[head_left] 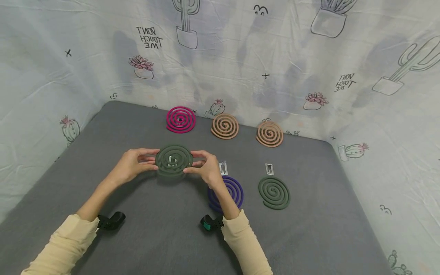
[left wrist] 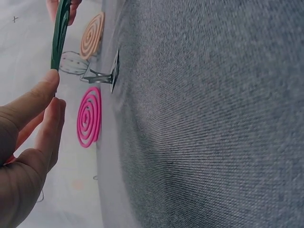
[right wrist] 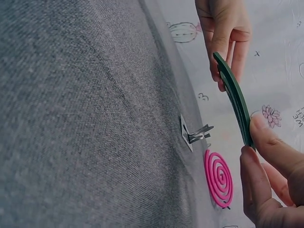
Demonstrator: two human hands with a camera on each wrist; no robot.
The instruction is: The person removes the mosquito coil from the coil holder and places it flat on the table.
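Note:
A dark green mosquito coil (head_left: 174,152) is held up off the grey surface between both hands. My left hand (head_left: 132,166) pinches its left edge between thumb and fingers, and my right hand (head_left: 207,168) pinches the right edge. Seen edge-on in the right wrist view, the coil (right wrist: 236,102) is slightly bowed. Bits of shiny metal show through its gaps in the head view. In the left wrist view, a small metal stand (left wrist: 100,77) on the surface points its prongs toward the coil.
A pink coil (head_left: 181,119) and two tan coils (head_left: 225,126) (head_left: 269,134) form the back row. Two metal stands (head_left: 223,168) (head_left: 269,169) lie right of my hands. Nearer are a purple coil (head_left: 235,191), partly under my right forearm, and another green coil (head_left: 274,193). Patterned cloth (head_left: 240,57) hangs behind.

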